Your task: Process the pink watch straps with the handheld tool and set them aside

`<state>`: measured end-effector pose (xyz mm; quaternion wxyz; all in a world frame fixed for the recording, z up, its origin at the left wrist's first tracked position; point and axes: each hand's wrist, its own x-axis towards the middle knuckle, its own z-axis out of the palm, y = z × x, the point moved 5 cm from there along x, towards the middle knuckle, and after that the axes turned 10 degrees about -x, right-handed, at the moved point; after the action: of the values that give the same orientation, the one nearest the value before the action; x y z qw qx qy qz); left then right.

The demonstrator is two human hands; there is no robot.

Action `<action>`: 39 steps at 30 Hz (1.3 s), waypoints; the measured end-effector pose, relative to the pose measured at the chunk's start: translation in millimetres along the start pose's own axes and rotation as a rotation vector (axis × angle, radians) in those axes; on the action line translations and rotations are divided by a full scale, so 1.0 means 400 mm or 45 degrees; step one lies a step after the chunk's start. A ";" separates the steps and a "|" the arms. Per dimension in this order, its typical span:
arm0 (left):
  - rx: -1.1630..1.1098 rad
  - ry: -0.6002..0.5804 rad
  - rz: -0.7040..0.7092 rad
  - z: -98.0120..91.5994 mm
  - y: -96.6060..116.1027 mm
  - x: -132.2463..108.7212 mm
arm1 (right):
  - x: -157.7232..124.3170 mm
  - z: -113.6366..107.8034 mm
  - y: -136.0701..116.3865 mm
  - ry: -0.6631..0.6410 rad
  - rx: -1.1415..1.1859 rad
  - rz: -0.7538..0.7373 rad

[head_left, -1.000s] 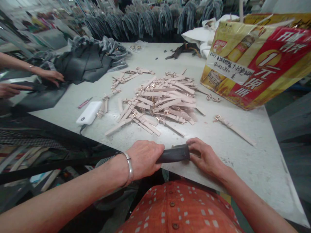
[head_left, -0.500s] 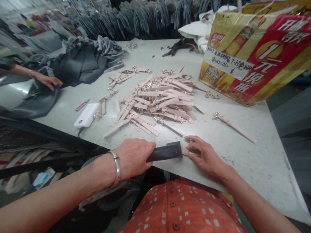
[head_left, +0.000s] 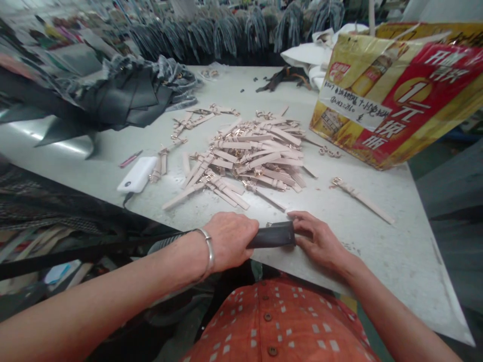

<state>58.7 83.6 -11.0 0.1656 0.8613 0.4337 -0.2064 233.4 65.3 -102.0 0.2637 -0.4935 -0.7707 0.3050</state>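
Observation:
My left hand [head_left: 232, 241], with a silver bangle at the wrist, is closed around a black leather strap [head_left: 273, 236] held level over the table's near edge. The fingers of my right hand [head_left: 317, 239] are bent and closed at the strap's right end. What lies between those fingertips is mostly hidden. A small metal buckle [head_left: 269, 224] shows at the strap's upper edge. Just beyond my hands lies a heap of beige buckle straps [head_left: 256, 151]. One single beige strap [head_left: 364, 201] rests apart to the right.
A yellow and red carton [head_left: 392, 95] stands at the back right. On the left lie a white power bank [head_left: 138, 175] with a cable, a pink tool [head_left: 131, 159] and dark leather pieces [head_left: 132, 95]. A co-worker's blurred hand [head_left: 17, 68] is at the far left.
My left hand and the black strap have moved right, against my right fingers. The beige piece seen there before is now hidden. The co-worker's hand has lifted a dark piece.

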 end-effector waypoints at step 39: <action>-0.248 0.022 -0.236 0.014 -0.122 -0.094 | -0.033 0.013 -0.055 0.256 -0.361 -0.248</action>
<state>-2.5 83.2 -2.0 0.2251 0.7991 0.5309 -0.1701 221.3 45.0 -90.9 0.2952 -0.4769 -0.8198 0.1156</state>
